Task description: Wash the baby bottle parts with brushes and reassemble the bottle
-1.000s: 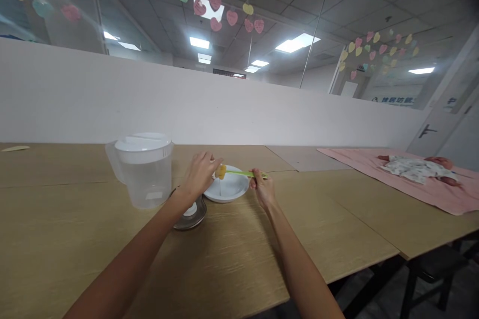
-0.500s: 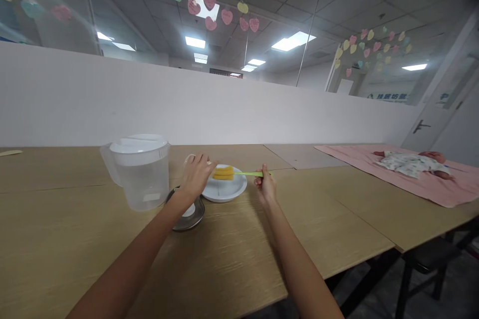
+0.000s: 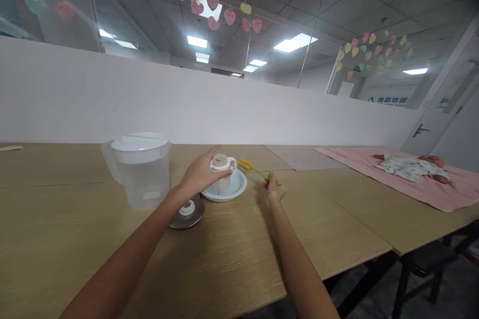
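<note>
Now lifted clear: 1 sponge brush [image 3: 247, 164] in right hand [image 3: 275, 190] fingers; left hand [image 3: 200, 174] fingers around 1 bottle [image 3: 222, 169] over 1 bowl [image 3: 236, 190].

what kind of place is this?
Probably an office or training room set up for baby-care practice: grid ceiling with panel lights, paper hearts on glass partitions, and a baby doll on a pink mat on the long wooden table.

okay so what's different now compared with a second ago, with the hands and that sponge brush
The left hand let go of the yellow sponge tip and now grips the baby bottle standing in the white bowl. The right hand swung the sponge brush rightward, off the bowl. The pitcher and metal lid stayed put.
</note>
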Demonstrator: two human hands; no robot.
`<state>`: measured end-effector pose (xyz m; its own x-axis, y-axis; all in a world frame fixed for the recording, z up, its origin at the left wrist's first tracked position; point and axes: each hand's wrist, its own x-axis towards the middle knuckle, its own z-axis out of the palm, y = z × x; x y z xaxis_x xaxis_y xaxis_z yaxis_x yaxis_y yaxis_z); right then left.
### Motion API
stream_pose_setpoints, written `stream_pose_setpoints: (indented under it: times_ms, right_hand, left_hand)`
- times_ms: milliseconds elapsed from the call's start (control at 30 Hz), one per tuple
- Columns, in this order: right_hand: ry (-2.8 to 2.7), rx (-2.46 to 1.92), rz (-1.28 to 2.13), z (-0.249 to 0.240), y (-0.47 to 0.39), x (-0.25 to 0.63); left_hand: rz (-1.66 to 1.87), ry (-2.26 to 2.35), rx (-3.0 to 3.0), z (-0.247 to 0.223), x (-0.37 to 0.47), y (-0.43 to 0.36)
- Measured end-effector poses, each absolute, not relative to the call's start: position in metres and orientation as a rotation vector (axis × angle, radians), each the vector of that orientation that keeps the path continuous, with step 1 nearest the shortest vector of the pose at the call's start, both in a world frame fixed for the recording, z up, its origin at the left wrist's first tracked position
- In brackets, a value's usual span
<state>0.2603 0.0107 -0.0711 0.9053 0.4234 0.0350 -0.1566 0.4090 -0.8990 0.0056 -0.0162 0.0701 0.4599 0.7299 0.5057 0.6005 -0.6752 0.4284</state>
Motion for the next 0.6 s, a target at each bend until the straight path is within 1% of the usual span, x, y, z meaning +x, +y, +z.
stream_pose_setpoints:
  times_ms: [67, 167, 267, 367, 433, 600]
  right_hand:
    - [-0.373, -1.189, 0.360, -0.074, 0.012, 0.261]
    - [-0.567, -1.361, 0.352, -0.080, 0.011, 0.260]
    - [-0.769, -1.532, 0.311, -0.083, 0.009, 0.256]
    - [-0.943, -1.678, 0.245, -0.082, 0.005, 0.252]
    - [-1.050, -1.759, 0.210, -0.081, 0.003, 0.249]
    - [-1.245, -1.917, 0.151, -0.078, 0.001, 0.246]
  left_hand:
    - [0.893, 1.067, 2.511, 0.075, 0.008, -0.029]
    - [0.613, 0.989, 2.533, 0.077, 0.011, -0.045]
    - [0.365, 0.891, 2.597, 0.072, 0.015, -0.054]
    - [0.189, 0.820, 2.669, 0.064, 0.017, -0.056]
    - [0.104, 0.813, 2.684, 0.060, 0.017, -0.055]
    - [0.026, 0.721, 2.737, 0.058, 0.015, -0.047]
